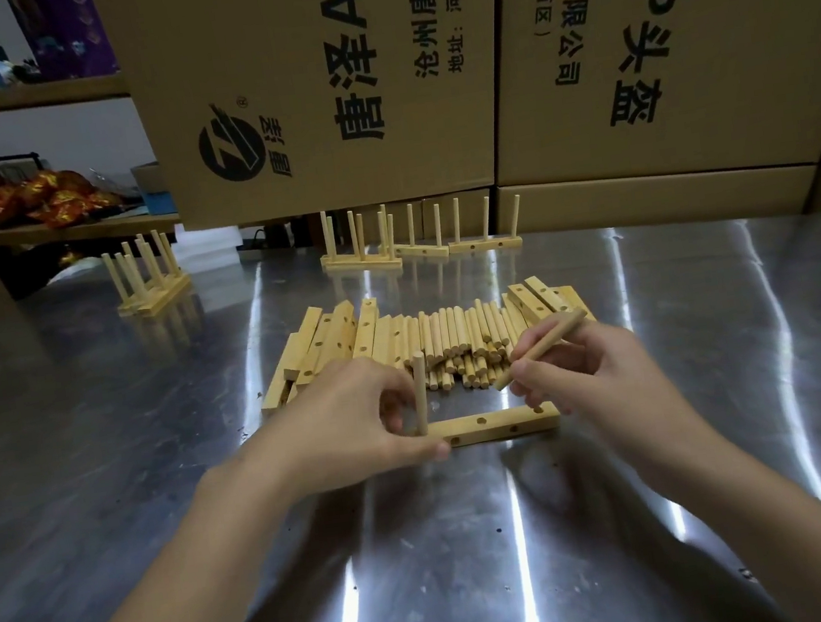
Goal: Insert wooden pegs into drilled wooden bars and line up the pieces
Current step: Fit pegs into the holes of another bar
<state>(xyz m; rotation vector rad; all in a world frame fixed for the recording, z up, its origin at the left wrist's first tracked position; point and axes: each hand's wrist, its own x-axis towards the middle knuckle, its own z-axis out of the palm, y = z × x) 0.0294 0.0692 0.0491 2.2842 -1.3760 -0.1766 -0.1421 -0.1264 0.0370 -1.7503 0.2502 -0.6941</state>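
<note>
A drilled wooden bar (497, 423) lies crosswise on the metal table (480, 560) in front of me. One peg (420, 392) stands upright in the bar's left end. My left hand (360, 423) grips that left end, thumb on the front face. My right hand (591, 371) pinches a second peg (540, 349), tilted, its lower tip hovering above the bar's right part. Behind the bar lies a pile of loose pegs (459, 346) flanked by loose drilled bars (329, 341) on the left and more bars (544, 297) on the right.
Finished bars with upright pegs stand at the back: one group (149, 283) at the left, another (421, 245) at the centre. Large cardboard boxes (472, 70) wall off the table's far edge. A shelf (33, 202) with orange packets is at the far left.
</note>
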